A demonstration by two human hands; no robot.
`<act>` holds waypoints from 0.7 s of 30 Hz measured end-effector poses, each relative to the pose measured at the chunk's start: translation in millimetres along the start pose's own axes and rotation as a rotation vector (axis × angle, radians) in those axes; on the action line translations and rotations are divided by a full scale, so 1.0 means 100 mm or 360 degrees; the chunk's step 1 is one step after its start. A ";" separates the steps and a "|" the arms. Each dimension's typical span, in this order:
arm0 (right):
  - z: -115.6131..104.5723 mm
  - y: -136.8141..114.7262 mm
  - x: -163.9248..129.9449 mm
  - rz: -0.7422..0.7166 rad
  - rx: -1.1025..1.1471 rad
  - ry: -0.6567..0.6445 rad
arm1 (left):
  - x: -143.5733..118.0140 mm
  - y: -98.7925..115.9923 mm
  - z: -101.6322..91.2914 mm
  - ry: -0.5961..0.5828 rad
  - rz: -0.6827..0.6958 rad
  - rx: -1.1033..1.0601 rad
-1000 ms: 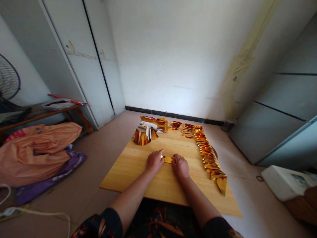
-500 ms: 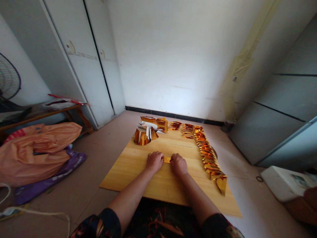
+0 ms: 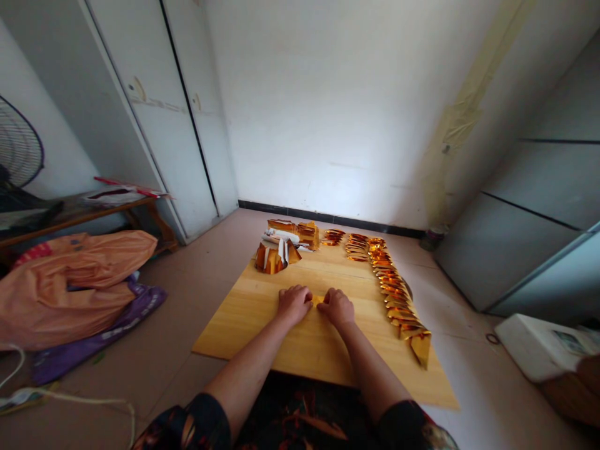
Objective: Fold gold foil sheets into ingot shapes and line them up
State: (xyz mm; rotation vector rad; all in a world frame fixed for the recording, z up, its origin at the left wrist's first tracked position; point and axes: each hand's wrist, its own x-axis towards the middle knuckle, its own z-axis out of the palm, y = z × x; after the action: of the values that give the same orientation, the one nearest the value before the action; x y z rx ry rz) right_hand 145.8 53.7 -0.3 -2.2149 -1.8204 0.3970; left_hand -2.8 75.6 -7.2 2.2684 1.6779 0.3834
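Foil (image 3: 317, 300), between fingers (image 3: 330, 299), long axis apparently sideways

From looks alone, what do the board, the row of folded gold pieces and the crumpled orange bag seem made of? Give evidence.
Board: likely wood or wood-effect laminate, smooth; streaks run like grain.
Row of folded gold pieces: probably metallic-faced paper or foil, shiny; bright glints and sharp creases.
Crumpled orange bag: plastic or thin fabric, fairly dull; its soft wrinkles leave that open.

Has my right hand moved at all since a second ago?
Yes: against the wooden board, your right hand has shifted slightly left, closer to the left hand.
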 end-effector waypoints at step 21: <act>0.12 0.23 0.09 -0.0239 0.0150 0.0104 | -0.02 -0.19 -0.05 -0.0032 0.0127 -0.0027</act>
State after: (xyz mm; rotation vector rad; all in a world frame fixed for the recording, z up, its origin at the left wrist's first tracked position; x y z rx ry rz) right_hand 164.0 58.3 -20.6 -1.9904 -1.8780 0.3680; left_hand -21.5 79.6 -10.2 2.3246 1.5725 0.3900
